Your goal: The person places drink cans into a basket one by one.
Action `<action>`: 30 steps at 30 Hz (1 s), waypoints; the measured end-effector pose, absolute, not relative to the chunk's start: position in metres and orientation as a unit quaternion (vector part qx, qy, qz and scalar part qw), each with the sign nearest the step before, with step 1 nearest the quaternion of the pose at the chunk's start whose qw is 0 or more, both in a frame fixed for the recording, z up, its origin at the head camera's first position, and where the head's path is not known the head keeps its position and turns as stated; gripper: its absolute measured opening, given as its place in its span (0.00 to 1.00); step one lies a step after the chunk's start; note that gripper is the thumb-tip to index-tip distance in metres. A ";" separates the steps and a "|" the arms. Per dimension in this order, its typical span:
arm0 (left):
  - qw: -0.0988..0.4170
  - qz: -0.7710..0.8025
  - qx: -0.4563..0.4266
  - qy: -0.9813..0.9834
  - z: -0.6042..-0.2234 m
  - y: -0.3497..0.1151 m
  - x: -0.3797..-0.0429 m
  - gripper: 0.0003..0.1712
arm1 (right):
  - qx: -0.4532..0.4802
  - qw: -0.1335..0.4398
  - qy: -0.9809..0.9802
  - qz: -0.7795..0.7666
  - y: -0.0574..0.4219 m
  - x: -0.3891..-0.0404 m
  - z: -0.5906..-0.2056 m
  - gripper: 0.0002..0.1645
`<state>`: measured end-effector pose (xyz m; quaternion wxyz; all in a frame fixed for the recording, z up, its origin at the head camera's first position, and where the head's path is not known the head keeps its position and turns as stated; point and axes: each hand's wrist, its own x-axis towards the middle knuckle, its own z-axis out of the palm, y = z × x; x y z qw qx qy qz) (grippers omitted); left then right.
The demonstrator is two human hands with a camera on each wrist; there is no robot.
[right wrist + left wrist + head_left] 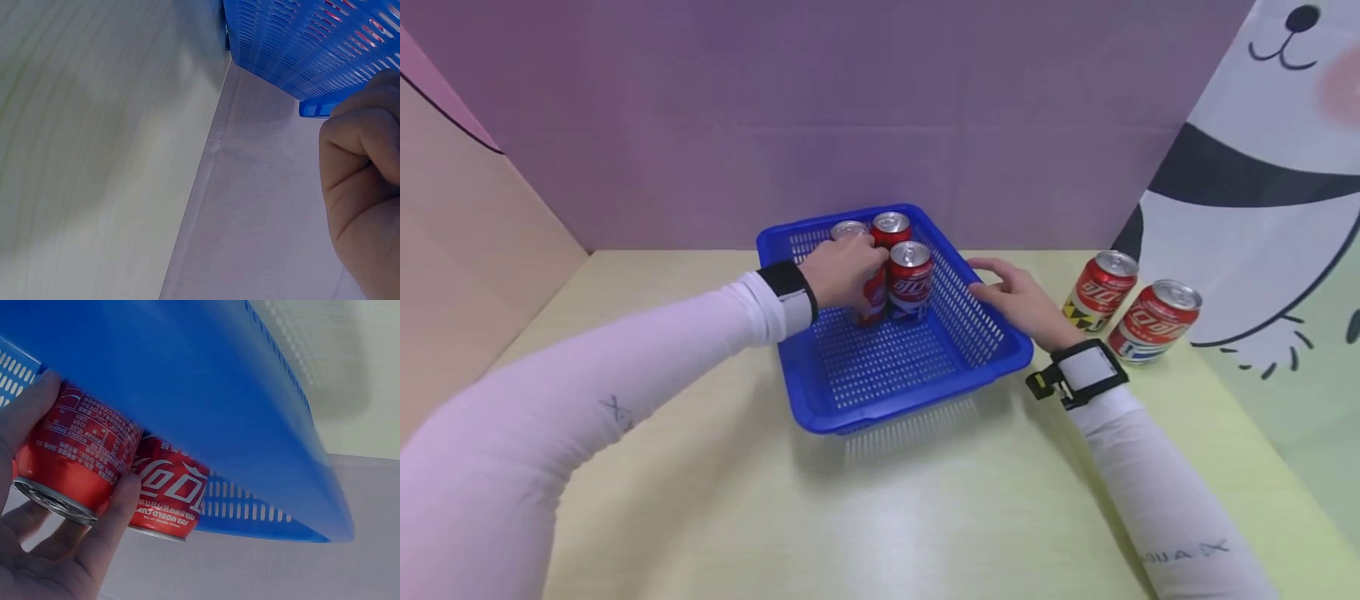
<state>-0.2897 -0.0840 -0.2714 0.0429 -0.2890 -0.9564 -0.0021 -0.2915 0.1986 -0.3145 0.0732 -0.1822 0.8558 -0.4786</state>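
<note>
A blue plastic basket (887, 371) with slotted walls sits against the back wall, a shadow beneath its front edge. Inside it, my left hand (844, 271) wraps its thumb and fingers around a red drink can (78, 450) near the silver top. Close beside that can stands another red can (910, 283), and a further red can (891, 225) is behind them. My right hand (1018, 304) holds the basket's right rim, its fingers bent against the outside wall in the right wrist view. The left hand hides part of its can in the head view.
Two red cans stand on the table right of the basket: one with a yellow-and-black pattern (1099, 292) and one with a white-and-blue lower part (1156, 321), both near the right forearm. The pale wooden table (880, 525) meets a purple back wall (850, 125).
</note>
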 end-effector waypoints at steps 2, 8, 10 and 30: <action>0.047 -0.003 -0.286 -0.957 -0.271 -0.083 -0.289 0.40 | -0.182 0.073 0.857 -0.477 0.199 -0.291 -0.315 0.33; 0.061 -0.020 -0.282 -0.957 -0.257 -0.092 -0.281 0.37 | -0.184 0.073 0.856 -0.478 0.199 -0.291 -0.317 0.33; 0.064 -0.021 -0.271 -0.960 -0.250 -0.101 -0.275 0.35 | -0.189 0.072 0.855 -0.477 0.197 -0.293 -0.317 0.33; 0.133 -0.387 -0.051 -0.911 -0.298 -0.203 -0.194 0.45 | -0.200 0.081 0.846 -0.488 0.184 -0.296 -0.319 0.32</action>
